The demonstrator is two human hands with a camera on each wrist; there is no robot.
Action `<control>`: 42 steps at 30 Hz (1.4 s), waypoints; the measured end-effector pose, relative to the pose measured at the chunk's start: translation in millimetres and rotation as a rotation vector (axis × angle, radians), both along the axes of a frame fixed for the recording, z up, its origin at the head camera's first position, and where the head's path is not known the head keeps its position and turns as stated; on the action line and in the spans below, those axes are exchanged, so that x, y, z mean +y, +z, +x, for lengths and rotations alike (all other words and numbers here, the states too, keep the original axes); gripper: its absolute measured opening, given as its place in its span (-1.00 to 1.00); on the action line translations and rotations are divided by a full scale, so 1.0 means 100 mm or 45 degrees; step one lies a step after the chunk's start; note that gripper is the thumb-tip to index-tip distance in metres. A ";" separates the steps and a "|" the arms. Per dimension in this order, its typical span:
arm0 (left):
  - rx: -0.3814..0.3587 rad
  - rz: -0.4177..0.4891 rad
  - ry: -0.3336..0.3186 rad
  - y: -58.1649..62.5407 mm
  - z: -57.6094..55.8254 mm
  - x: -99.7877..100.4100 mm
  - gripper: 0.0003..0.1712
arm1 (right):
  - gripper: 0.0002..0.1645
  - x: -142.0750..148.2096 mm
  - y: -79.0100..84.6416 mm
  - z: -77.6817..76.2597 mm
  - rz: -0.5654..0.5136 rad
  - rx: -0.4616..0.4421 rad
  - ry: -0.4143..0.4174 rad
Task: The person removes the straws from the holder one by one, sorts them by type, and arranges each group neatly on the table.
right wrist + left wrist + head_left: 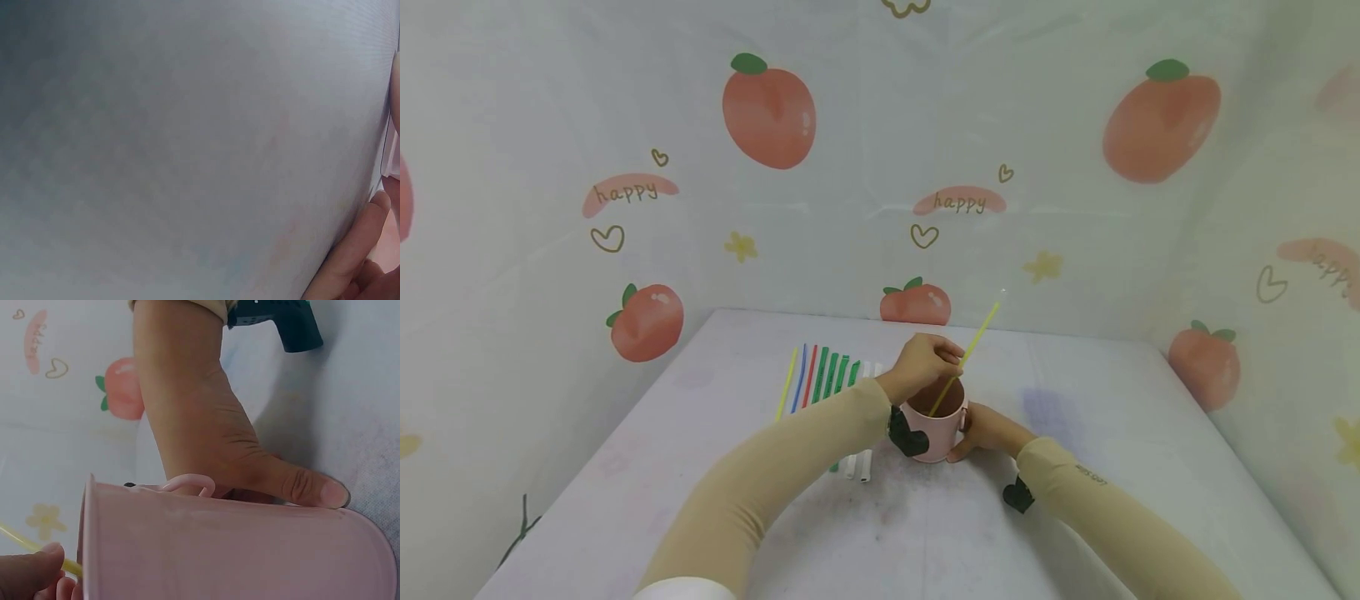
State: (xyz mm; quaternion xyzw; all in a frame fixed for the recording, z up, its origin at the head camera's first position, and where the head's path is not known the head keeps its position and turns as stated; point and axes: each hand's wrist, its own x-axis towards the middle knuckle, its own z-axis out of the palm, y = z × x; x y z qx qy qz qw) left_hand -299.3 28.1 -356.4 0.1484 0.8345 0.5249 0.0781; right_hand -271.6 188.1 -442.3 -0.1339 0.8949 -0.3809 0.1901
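A pink bucket with a small curved loop on its side stands upright on the table. My left hand is over its rim, pinching a thin yellow straw between thumb and fingers. The straw leans to the right, its lower end inside the bucket. My right hand grips the bucket's right side low down; in the left wrist view its thumb lies against the wall near the base, while the other fingers are mostly hidden. The right wrist view shows mainly blurred cloth, with fingers at its right edge.
Left of the bucket lies a row of straws: a yellow one, a blue one, a red one, several green ones and white ones. My left forearm covers part of the row. A printed cloth hangs behind the table.
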 end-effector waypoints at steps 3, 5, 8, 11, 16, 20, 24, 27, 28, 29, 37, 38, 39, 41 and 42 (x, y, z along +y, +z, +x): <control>0.014 -0.015 0.003 -0.01 0.00 0.00 -0.77 | 0.00 0.00 0.00 0.00 0.003 0.000 -0.003; 0.017 -0.023 0.007 -0.01 -0.01 0.00 -0.77 | 0.00 0.00 0.00 0.00 0.007 0.000 -0.005; 0.017 -0.018 0.016 0.00 0.01 0.01 -0.75 | 0.01 0.00 0.00 0.00 -0.005 -0.006 -0.007; -0.003 0.003 0.020 0.02 0.02 0.01 -0.74 | 0.02 0.00 0.00 0.00 -0.031 0.003 0.014; -0.042 0.043 0.005 0.05 0.05 0.01 -0.74 | 0.00 0.01 -0.01 -0.01 -0.060 0.024 0.050; -0.035 0.088 0.000 0.09 0.07 -0.03 -0.73 | 0.03 0.00 -0.01 -0.01 -0.039 0.004 0.023; -0.047 0.178 0.006 0.13 0.05 -0.10 -0.72 | 0.06 -0.01 0.00 0.00 -0.029 -0.022 -0.005; -0.088 0.296 0.013 0.18 0.02 -0.14 -0.69 | 0.05 -0.01 0.00 0.00 -0.035 -0.021 -0.012; -0.101 0.336 0.016 0.20 0.01 -0.16 -0.68 | 0.04 -0.01 0.00 0.00 -0.034 -0.024 -0.015; -0.119 0.379 0.021 0.22 -0.01 -0.17 -0.67 | 0.03 -0.02 0.00 0.00 -0.033 -0.025 -0.020; -0.167 0.543 0.062 0.41 -0.08 -0.32 -0.60 | -0.02 -0.01 -0.01 0.01 -0.021 -0.036 -0.036; -0.174 0.564 0.071 0.43 -0.08 -0.34 -0.60 | -0.03 -0.01 -0.01 0.01 -0.025 -0.031 -0.033; -0.180 0.580 0.078 0.45 -0.09 -0.36 -0.60 | -0.04 -0.01 -0.01 0.01 -0.024 -0.018 -0.019; -0.194 0.616 0.093 0.49 -0.10 -0.39 -0.59 | -0.04 0.00 -0.01 0.01 -0.033 -0.004 0.002; -0.199 0.637 0.100 0.51 -0.11 -0.41 -0.58 | -0.04 0.00 -0.01 0.01 -0.038 -0.004 0.003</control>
